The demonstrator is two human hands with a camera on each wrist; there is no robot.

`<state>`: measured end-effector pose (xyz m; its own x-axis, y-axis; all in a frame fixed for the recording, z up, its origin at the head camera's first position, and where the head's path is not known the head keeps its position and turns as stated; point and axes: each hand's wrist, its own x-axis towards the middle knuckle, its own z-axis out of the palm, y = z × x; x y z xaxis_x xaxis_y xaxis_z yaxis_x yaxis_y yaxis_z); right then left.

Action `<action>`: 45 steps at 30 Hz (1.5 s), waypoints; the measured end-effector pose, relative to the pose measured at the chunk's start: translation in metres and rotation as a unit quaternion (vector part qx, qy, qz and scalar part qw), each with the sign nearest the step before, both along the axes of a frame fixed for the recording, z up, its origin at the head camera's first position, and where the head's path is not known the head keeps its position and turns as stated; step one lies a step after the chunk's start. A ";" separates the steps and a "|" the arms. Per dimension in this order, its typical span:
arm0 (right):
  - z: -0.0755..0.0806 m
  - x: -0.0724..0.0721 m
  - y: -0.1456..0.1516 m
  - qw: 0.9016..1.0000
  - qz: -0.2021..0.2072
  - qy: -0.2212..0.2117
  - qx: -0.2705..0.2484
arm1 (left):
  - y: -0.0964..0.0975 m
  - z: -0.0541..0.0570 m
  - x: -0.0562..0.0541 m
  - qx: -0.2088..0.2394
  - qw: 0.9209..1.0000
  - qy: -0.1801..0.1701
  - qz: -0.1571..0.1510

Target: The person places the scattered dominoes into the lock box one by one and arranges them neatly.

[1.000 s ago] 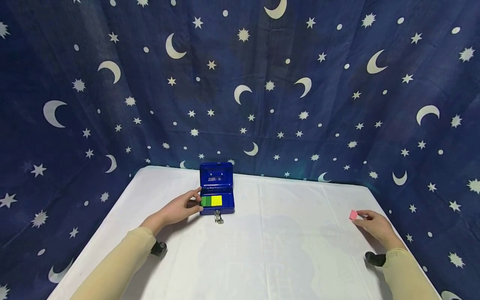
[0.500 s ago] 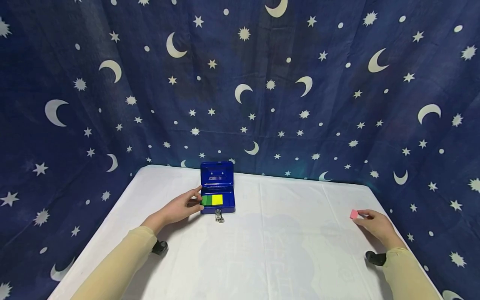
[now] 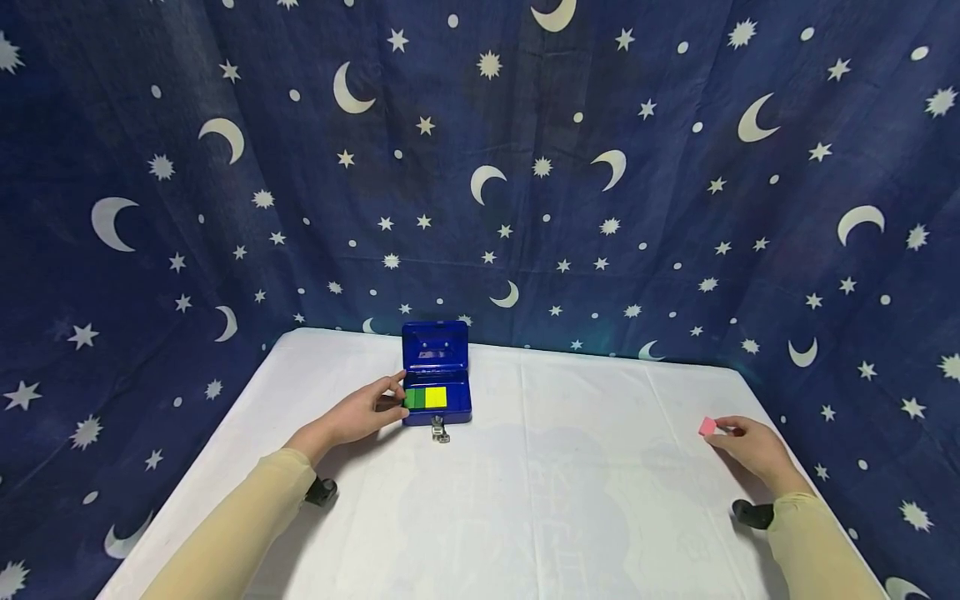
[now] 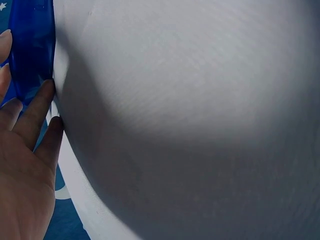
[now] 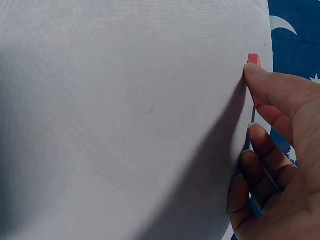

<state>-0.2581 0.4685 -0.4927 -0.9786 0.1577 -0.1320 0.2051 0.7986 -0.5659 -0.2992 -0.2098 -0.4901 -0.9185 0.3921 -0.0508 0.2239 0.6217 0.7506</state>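
A small blue metal box stands at the back left of the table, its lid raised. Inside, on the left, green blocks and a yellow block lie in a row. My left hand rests against the box's left side, thumb toward the front corner and fingers toward the back. In the left wrist view its fingers reach along the blue wall. Far to the right, my right hand pinches a pink block between thumb and index finger, close over the table; its other fingers are loosely bent.
A metal lock piece hangs at the box's front. White cloth covers the table. A dark blue curtain with moons and stars encloses the back and sides. Black camera mounts sit below both wrists.
The head view has shifted slightly, so the table and box appear a little higher. Both hands keep their places and the right one still pinches the pink block.
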 end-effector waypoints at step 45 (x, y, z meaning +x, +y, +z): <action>0.031 -0.023 -0.081 0.990 0.106 0.096 0.017 | 0.000 0.001 0.000 0.011 1.000 0.000 -0.001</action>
<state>-0.2816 0.3871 -0.4615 -0.9968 -0.0523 0.0610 -0.0774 0.8310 -0.5508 -0.2987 -0.2100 -0.4896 -0.9176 0.3953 -0.0426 0.2252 0.6050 0.7637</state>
